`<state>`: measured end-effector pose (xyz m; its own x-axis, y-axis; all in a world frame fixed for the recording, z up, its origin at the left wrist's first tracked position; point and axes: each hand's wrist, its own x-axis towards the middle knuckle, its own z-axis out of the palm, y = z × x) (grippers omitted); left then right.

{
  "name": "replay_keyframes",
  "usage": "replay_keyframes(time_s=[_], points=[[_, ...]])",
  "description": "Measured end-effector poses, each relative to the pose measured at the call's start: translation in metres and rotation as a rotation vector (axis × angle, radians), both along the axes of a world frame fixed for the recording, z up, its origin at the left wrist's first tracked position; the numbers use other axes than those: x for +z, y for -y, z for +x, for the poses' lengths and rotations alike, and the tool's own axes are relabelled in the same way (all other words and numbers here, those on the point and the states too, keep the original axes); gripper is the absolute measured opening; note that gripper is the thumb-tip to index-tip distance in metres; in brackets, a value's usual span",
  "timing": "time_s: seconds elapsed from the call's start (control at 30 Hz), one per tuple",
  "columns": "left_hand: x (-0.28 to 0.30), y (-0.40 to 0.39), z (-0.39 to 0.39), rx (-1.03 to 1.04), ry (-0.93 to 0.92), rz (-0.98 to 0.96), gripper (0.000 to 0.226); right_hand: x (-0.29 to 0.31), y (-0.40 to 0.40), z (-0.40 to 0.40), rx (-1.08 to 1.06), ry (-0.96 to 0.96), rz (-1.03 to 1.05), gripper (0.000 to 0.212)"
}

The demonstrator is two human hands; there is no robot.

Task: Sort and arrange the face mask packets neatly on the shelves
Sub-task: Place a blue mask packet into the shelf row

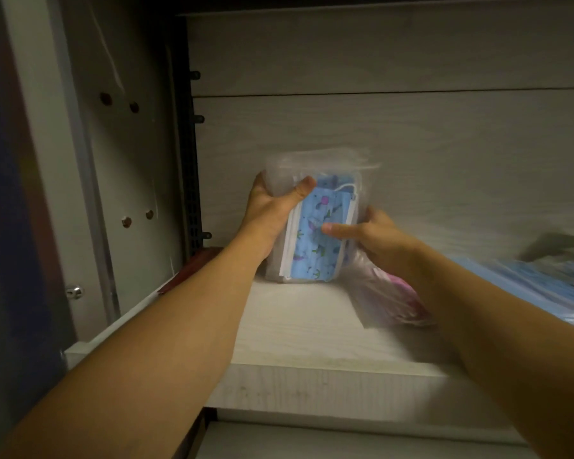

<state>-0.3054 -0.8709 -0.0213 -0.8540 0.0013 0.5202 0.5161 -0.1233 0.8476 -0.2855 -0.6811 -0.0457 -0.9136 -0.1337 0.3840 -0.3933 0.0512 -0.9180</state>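
Note:
A clear packet of blue patterned face masks [315, 236] stands upright on the pale wooden shelf [295, 329], against the back panel. My left hand [272, 207] grips its upper left edge, thumb across the front. My right hand [375, 233] holds its right side with the thumb pressed on the front. A packet of pink masks [388, 299] lies flat on the shelf just under my right wrist, partly hidden by it.
More blue mask packets [544, 289] lie blurred at the shelf's right end. A dark perforated upright [188, 154] and a grey side panel [126, 160] close the left side. A dark red strip [193, 266] lies at the shelf's left corner.

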Motion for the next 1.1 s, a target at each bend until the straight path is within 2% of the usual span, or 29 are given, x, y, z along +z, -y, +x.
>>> replay_keyframes(time_s=[0.07, 0.13, 0.27, 0.33, 0.43, 0.53, 0.6, 0.7, 0.83, 1.0, 1.1], points=[[-0.002, -0.005, 0.004, -0.092, 0.022, -0.019, 0.056, -0.003, 0.003, 0.001, -0.054, 0.012, 0.014, 0.052], [-0.002, -0.009, 0.003, -0.123, 0.01, -0.028, 0.053, -0.002, 0.007, 0.002, -0.103, 0.007, -0.008, 0.044], [0.005, -0.005, 0.002, -0.059, 0.003, 0.079, 0.067, 0.005, 0.01, 0.004, -0.202, -0.012, -0.11, 0.047], [0.006, 0.0, 0.004, -0.065, 0.046, 0.058, 0.064, 0.007, 0.011, 0.006, -0.222, -0.021, -0.146, 0.053], [0.002, 0.002, 0.007, -0.148, 0.12, -0.094, 0.041, 0.006, 0.014, 0.01, -0.145, -0.023, -0.124, 0.062], [-0.002, -0.001, 0.004, -0.125, 0.071, -0.072, 0.027, 0.006, 0.015, 0.015, -0.021, -0.002, -0.029, 0.061], [-0.001, 0.0, 0.002, -0.13, 0.069, -0.011, 0.029, 0.005, 0.011, 0.013, 0.014, -0.001, -0.002, 0.06], [0.001, 0.002, 0.002, -0.18, 0.095, 0.02, 0.049, 0.001, 0.005, 0.001, -0.046, 0.016, -0.022, 0.061], [0.001, 0.005, 0.001, -0.191, 0.072, 0.044, 0.059, 0.0, 0.006, -0.003, -0.042, 0.041, -0.052, 0.081], [0.001, 0.005, -0.002, -0.184, 0.073, 0.085, 0.055, 0.003, 0.007, 0.001, -0.001, 0.083, -0.036, 0.093], [0.002, 0.006, -0.006, -0.146, 0.047, 0.095, 0.052, 0.001, 0.005, 0.001, -0.015, 0.099, -0.075, 0.085]])
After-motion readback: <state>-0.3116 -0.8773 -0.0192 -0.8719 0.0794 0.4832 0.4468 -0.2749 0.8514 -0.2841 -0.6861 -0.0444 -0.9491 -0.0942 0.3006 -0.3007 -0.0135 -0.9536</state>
